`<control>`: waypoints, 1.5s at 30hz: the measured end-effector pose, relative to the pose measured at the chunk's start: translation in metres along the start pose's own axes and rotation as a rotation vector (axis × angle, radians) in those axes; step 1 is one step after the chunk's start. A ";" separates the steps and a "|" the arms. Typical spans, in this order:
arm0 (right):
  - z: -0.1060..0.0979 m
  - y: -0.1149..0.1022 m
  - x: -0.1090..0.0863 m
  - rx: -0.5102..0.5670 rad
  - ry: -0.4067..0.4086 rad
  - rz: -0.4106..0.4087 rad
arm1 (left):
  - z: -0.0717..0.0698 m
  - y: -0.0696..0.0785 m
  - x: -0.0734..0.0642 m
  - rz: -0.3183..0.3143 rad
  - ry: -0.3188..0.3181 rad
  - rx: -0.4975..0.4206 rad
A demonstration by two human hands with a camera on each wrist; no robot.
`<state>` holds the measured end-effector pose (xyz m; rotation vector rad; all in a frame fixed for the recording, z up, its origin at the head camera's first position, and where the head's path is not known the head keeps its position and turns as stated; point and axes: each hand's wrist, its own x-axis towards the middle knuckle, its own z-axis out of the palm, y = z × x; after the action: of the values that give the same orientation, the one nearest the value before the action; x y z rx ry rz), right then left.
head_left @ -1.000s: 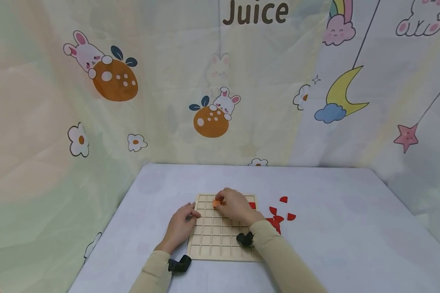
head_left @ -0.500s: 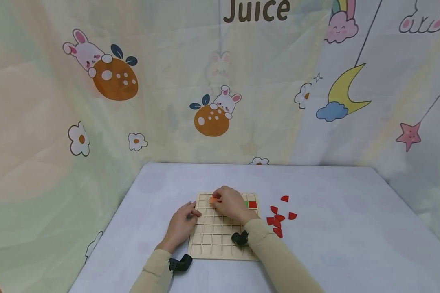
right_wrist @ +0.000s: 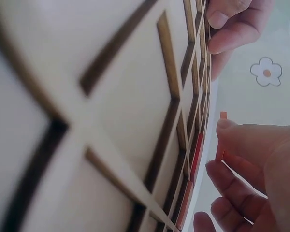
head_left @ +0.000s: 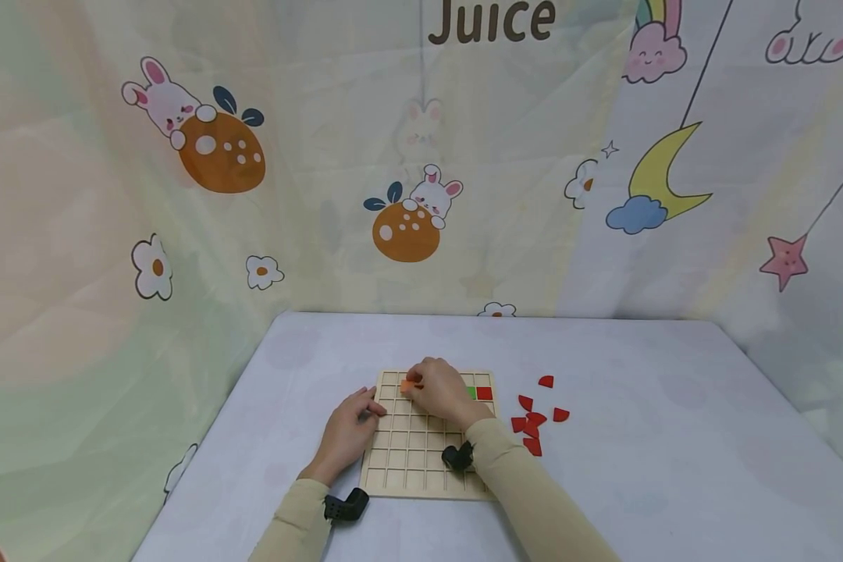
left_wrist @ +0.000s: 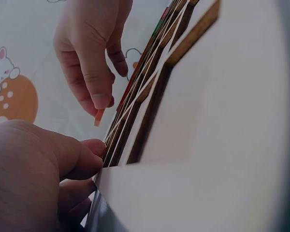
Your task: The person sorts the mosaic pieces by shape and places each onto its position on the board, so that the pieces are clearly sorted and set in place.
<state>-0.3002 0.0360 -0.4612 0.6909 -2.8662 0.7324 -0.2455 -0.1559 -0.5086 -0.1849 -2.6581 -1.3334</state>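
Note:
A pale wooden grid board (head_left: pixel 421 460) lies on the table. My left hand (head_left: pixel 351 429) holds its left edge, thumb on the top face and fingers along the side in the left wrist view. Over the board's upper rows, my right hand (head_left: pixel 441 390) pinches a small orange square tile (head_left: pixel 406 385) between thumb and fingers. In the right wrist view the orange tile (right_wrist: pixel 224 115) stands on edge, just off the board's surface. A red square tile (head_left: pixel 484 393) and a green tile (head_left: pixel 472 393) sit in cells near the upper right; the right hand hides the cells left of them.
Several red quarter-round pieces (head_left: pixel 560 414) lie loose on the white table (head_left: pixel 646 468) right of the board, some overlapping. Behind the table hangs a printed cloth (head_left: pixel 323 156). Each wrist wears a black camera, such as the left one (head_left: pixel 346 506).
The right hand has shifted slightly left with the orange tile, uncovering the green tile and more red pieces. During the last half second it has hardly moved. The left hand stays at the board's edge.

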 end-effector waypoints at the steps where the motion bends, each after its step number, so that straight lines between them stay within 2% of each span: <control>1: 0.000 -0.001 0.000 0.004 -0.003 0.002 | 0.000 0.000 0.000 0.001 0.001 0.002; 15: 0.006 -0.006 0.004 -0.004 -0.004 0.030 | 0.000 -0.002 0.000 0.012 -0.002 -0.006; 32: 0.009 -0.003 0.003 -0.007 -0.009 0.010 | 0.000 -0.001 0.000 0.006 -0.004 0.001; 45: 0.011 -0.004 0.004 -0.018 -0.015 0.027 | 0.000 0.000 0.000 0.002 -0.006 -0.005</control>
<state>-0.3016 0.0266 -0.4681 0.6598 -2.8975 0.7065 -0.2451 -0.1563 -0.5090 -0.1916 -2.6587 -1.3415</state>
